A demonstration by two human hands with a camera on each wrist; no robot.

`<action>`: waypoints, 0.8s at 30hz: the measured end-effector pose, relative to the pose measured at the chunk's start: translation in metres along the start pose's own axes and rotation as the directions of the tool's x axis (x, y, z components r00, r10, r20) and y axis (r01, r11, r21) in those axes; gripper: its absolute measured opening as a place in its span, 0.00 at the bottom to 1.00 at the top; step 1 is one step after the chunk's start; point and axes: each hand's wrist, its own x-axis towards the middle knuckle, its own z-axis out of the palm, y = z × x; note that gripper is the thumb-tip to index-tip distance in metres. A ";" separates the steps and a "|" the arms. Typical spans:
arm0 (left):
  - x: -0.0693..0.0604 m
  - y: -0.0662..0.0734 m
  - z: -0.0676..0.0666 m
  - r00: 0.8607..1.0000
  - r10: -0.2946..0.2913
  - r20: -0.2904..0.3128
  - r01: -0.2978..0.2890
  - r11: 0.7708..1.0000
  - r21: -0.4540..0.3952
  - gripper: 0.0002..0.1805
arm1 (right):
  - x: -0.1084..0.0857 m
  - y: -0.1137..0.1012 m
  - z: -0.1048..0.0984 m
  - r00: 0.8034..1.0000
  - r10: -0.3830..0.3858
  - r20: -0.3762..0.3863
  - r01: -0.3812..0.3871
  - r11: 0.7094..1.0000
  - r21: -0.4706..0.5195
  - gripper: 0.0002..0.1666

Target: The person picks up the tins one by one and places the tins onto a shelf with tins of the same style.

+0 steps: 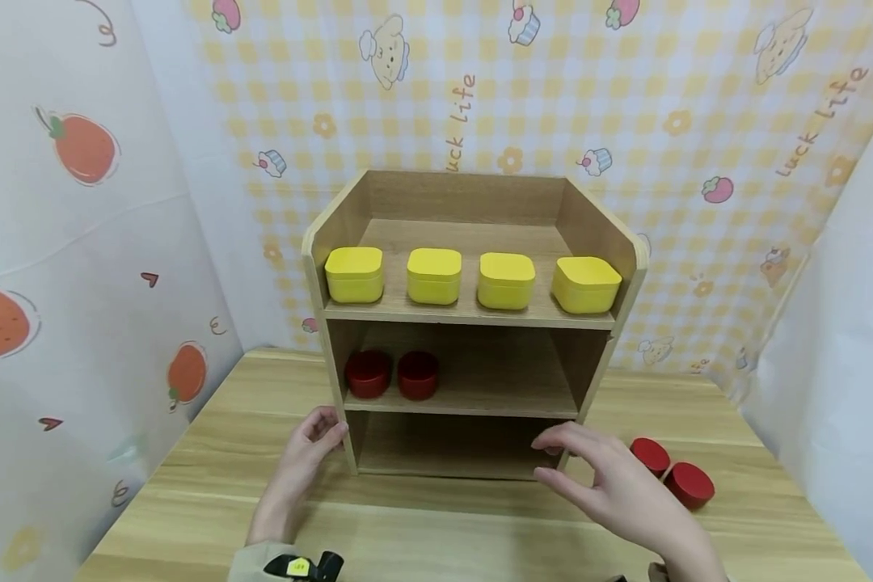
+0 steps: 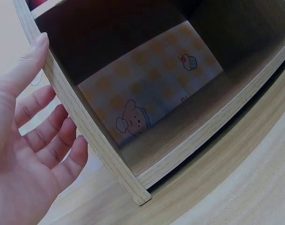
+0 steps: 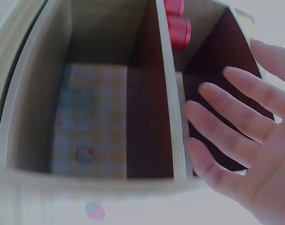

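A wooden shelf unit (image 1: pixel 436 318) stands upright on the table. At its lower left side, my left hand (image 1: pixel 303 461) touches the side panel (image 2: pixel 93 136), the thumb at the front edge and the loosely bent fingers along the outer face. My right hand (image 1: pixel 618 489) hovers by the lower right front corner, fingers spread and slightly bent, holding nothing; the right wrist view shows the hand (image 3: pixel 254 126) before the compartments. Several yellow boxes, among them one at the far left (image 1: pixel 355 276), line the top shelf. Two red round containers (image 1: pixel 368 376) (image 1: pixel 418 377) sit at the middle level's left.
Two more red round containers (image 1: pixel 650 457) (image 1: pixel 689 485) lie on the wooden table (image 1: pixel 764 517) to the right of the shelf unit, close to my right forearm. Behind hangs a yellow checked cloth (image 1: pixel 422 121), and a white printed sheet (image 1: pixel 80 242) stands on the left.
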 end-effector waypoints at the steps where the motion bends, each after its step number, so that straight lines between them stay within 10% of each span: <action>1: 0.000 0.000 0.000 1.000 -0.003 -0.001 0.003 1.000 -0.002 0.08 | -0.002 0.003 -0.002 0.999 0.027 0.027 -0.027 1.000 0.002 0.15; 17: -0.002 0.004 -0.003 1.000 0.011 0.009 -0.011 1.000 0.011 0.11 | -0.048 0.076 -0.025 0.900 0.398 0.175 -0.422 0.896 0.135 0.19; 24: -0.002 0.004 0.001 1.000 -0.005 0.010 0.005 1.000 0.008 0.11 | -0.061 0.106 -0.030 0.867 0.481 0.130 -0.497 0.854 0.154 0.19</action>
